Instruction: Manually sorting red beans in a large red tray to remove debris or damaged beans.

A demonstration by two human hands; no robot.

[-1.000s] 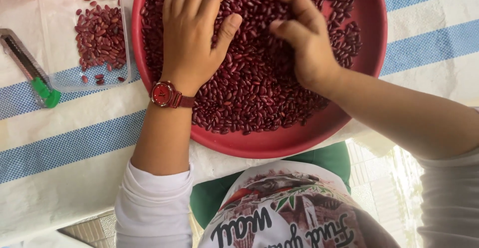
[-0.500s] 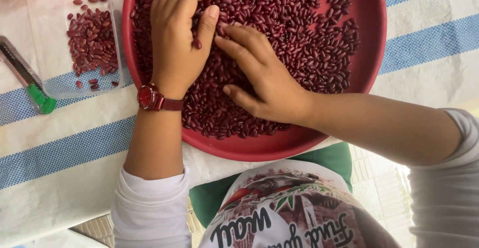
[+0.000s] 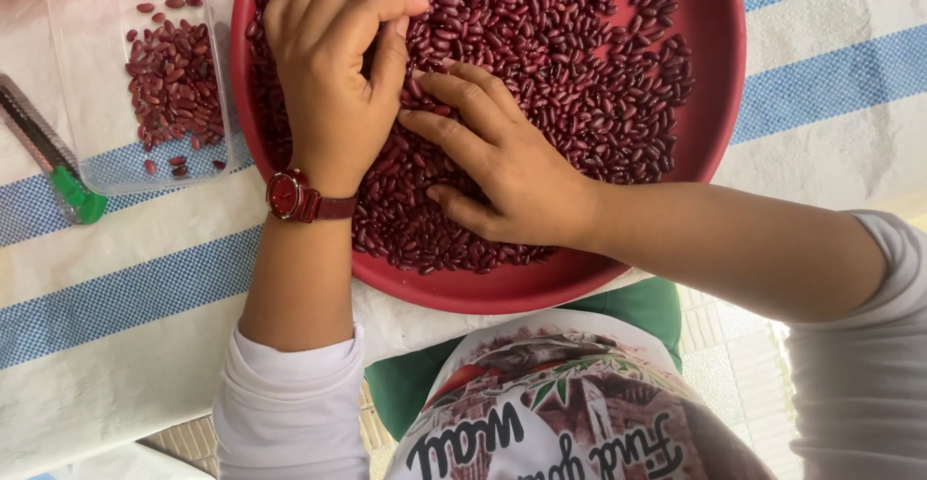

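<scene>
Fingers of left hand (image 3: 333, 74) have curled over beans (image 3: 541, 45); right hand (image 3: 507, 166) stays spread flat.

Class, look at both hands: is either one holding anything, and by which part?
It cannot be told. The left hand curls its fingers over the red beans; the right hand lies flat on them.
</scene>
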